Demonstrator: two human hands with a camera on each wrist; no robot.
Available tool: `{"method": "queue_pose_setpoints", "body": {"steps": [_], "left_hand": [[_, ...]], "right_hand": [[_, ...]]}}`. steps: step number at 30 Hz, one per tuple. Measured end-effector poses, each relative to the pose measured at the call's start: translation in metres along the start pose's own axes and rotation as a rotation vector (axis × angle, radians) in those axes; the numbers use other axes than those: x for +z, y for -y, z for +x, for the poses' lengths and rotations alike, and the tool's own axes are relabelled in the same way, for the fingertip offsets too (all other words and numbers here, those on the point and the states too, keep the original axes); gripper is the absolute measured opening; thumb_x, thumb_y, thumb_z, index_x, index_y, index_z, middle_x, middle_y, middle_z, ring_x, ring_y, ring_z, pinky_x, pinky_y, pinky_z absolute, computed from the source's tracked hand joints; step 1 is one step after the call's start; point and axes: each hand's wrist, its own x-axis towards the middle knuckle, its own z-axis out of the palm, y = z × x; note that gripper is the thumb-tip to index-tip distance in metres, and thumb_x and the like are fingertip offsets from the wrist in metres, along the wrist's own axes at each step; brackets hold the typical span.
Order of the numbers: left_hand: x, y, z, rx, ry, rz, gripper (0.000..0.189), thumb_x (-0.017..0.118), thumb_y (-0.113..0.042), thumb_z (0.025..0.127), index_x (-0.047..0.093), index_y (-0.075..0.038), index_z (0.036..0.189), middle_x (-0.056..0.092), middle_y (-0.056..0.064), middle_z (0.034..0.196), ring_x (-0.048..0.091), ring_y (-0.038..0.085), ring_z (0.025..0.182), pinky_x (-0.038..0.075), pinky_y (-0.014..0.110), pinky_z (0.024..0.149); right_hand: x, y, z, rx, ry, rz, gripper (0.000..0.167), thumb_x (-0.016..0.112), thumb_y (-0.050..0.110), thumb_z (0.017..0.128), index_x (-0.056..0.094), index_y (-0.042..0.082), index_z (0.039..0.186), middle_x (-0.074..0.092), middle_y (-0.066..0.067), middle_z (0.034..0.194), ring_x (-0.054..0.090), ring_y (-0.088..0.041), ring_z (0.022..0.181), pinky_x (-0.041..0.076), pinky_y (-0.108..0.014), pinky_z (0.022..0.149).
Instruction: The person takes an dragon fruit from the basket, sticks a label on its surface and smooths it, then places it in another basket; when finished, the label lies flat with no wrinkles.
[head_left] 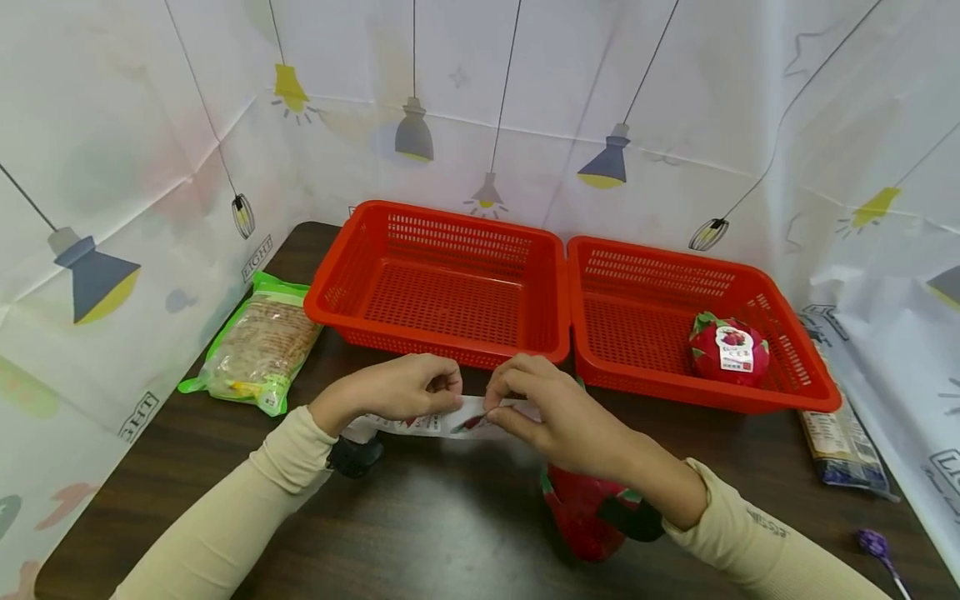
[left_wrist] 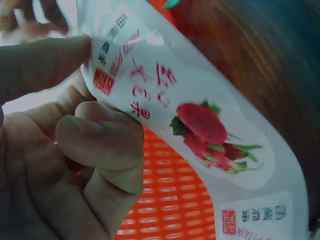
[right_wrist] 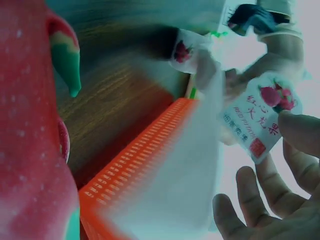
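Observation:
My left hand (head_left: pixel 397 387) pinches a strip of white stickers (left_wrist: pixel 240 135) printed with red dragon fruit pictures and lettering. The strip hangs in a curve below those fingers in the left wrist view. Close beside it, my right hand (head_left: pixel 558 412) holds a single sticker (right_wrist: pixel 257 117) between thumb and finger; in the right wrist view it looks apart from the strip, its other fingers spread. Under my right forearm a red dragon fruit (head_left: pixel 577 521) with green tips lies on the table, partly hidden by the wrist. Another dragon fruit (head_left: pixel 708 350), bearing a white label, lies in the right basket.
Two red plastic baskets, a left one (head_left: pixel 442 342) and a right one (head_left: pixel 675 392), stand side by side at the back. A green-edged bag of sliced bread (head_left: pixel 262 346) lies left. At the right are a flat packet (head_left: pixel 843 446) and a purple lollipop (head_left: pixel 873 543).

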Motion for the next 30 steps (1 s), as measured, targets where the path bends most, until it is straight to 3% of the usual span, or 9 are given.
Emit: {"method": "queue_pose_setpoints", "body": {"steps": [4, 9, 13, 16, 22, 27, 30], "left_hand": [[0.005, 0.013, 0.006, -0.055, -0.031, 0.073, 0.019, 0.064, -0.025, 0.101, 0.06, -0.011, 0.089, 0.054, -0.002, 0.074, 0.048, 0.01, 0.059, 0.04, 0.024, 0.056], [0.012, 0.031, 0.013, -0.206, -0.121, 0.268, 0.025, 0.065, -0.031, 0.099, 0.058, -0.015, 0.081, 0.055, -0.002, 0.071, 0.05, 0.012, 0.062, 0.038, 0.026, 0.057], [0.018, 0.041, 0.02, -0.303, -0.152, 0.392, 0.024, 0.066, -0.032, 0.098, 0.06, -0.017, 0.081, 0.058, -0.002, 0.075, 0.055, 0.015, 0.069, 0.041, 0.031, 0.061], [0.021, 0.045, 0.024, -0.353, -0.169, 0.46, 0.024, 0.066, -0.034, 0.098, 0.062, -0.017, 0.081, 0.062, -0.001, 0.078, 0.06, 0.018, 0.075, 0.048, 0.038, 0.066], [0.027, 0.049, 0.031, -0.343, -0.218, 0.523, 0.025, 0.066, -0.033, 0.098, 0.064, -0.015, 0.08, 0.067, 0.004, 0.081, 0.068, 0.027, 0.084, 0.055, 0.048, 0.075], [0.032, 0.049, 0.036, -0.299, -0.242, 0.535, 0.025, 0.065, -0.03, 0.098, 0.063, -0.01, 0.084, 0.068, 0.012, 0.088, 0.07, 0.035, 0.089, 0.056, 0.052, 0.077], [0.036, 0.05, 0.037, -0.277, -0.262, 0.545, 0.024, 0.065, -0.028, 0.097, 0.063, -0.007, 0.089, 0.066, 0.018, 0.092, 0.07, 0.04, 0.088, 0.056, 0.053, 0.073]], "right_hand": [[-0.008, -0.002, -0.009, 0.055, -0.097, 0.082, 0.013, 0.072, 0.009, 0.094, 0.065, 0.017, 0.101, 0.064, 0.007, 0.098, 0.052, -0.012, 0.097, 0.053, -0.026, 0.08], [-0.023, -0.009, -0.03, 0.218, -0.274, 0.172, 0.009, 0.068, 0.01, 0.097, 0.067, 0.015, 0.105, 0.066, 0.004, 0.094, 0.055, -0.012, 0.083, 0.051, -0.023, 0.067], [-0.033, -0.014, -0.055, 0.326, -0.373, 0.262, 0.006, 0.068, 0.008, 0.097, 0.067, 0.01, 0.102, 0.066, 0.002, 0.088, 0.057, -0.013, 0.067, 0.051, -0.025, 0.057], [-0.032, -0.017, -0.075, 0.381, -0.402, 0.285, 0.004, 0.068, 0.007, 0.096, 0.066, 0.007, 0.099, 0.066, 0.006, 0.086, 0.06, -0.013, 0.07, 0.053, -0.026, 0.061], [-0.004, -0.016, -0.111, 0.493, -0.418, 0.322, 0.006, 0.067, 0.008, 0.097, 0.064, 0.005, 0.093, 0.065, 0.003, 0.089, 0.062, -0.012, 0.08, 0.056, -0.025, 0.07], [0.029, -0.002, -0.129, 0.551, -0.531, 0.292, 0.015, 0.07, 0.007, 0.095, 0.064, 0.012, 0.082, 0.061, -0.001, 0.107, 0.056, -0.011, 0.1, 0.05, -0.019, 0.082], [0.044, 0.002, -0.135, 0.577, -0.597, 0.226, 0.021, 0.074, 0.006, 0.091, 0.064, 0.019, 0.077, 0.059, 0.001, 0.117, 0.048, -0.011, 0.108, 0.044, -0.02, 0.083]]}}
